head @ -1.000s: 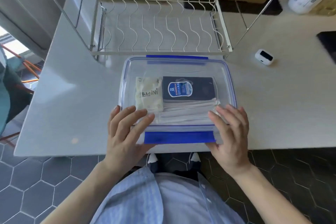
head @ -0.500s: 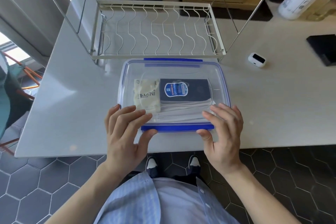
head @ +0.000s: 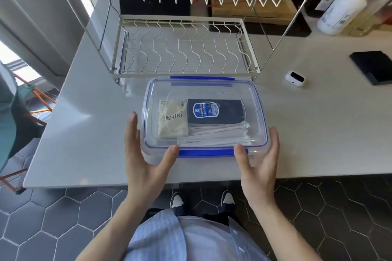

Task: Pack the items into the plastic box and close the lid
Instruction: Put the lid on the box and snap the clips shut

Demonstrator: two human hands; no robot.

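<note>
Behind the box [head: 259,112] a white wire rack [head: 182,48] stands on the counter [head: 318,133], its front rail just beside the box's far edge and its upper shelf overhanging the back. Off towards the right edge sit a small white device [head: 294,78] with a dark window and, further right, a flat black slab [head: 373,66]; a white bottle [head: 347,4] leans at the far right corner. Nothing lies between the hands and the box. The box itself sits near the front edge of the counter, about midway along it, clear-walled with a blue seal line, the lid [head: 203,91] lying flat on top. Along the near side the blue latch [head: 207,152] is folded down against the wall; a second blue latch [head: 202,78] shows at the far side. Through the lid: a cream packet [head: 172,119] marked MINI on the left, a dark blue pack [head: 215,111] with an oval label just beside it on the right, both resting on a stack of white sheets [head: 220,135] that fills the near half. The left hand [head: 144,159] flanks the left end, fingers straight along the wall, thumb tip on the near left corner by the latch. The right hand [head: 259,165] mirrors it at the right end, fingers straight, thumb on the latch's right end. Neither curls round anything.
</note>
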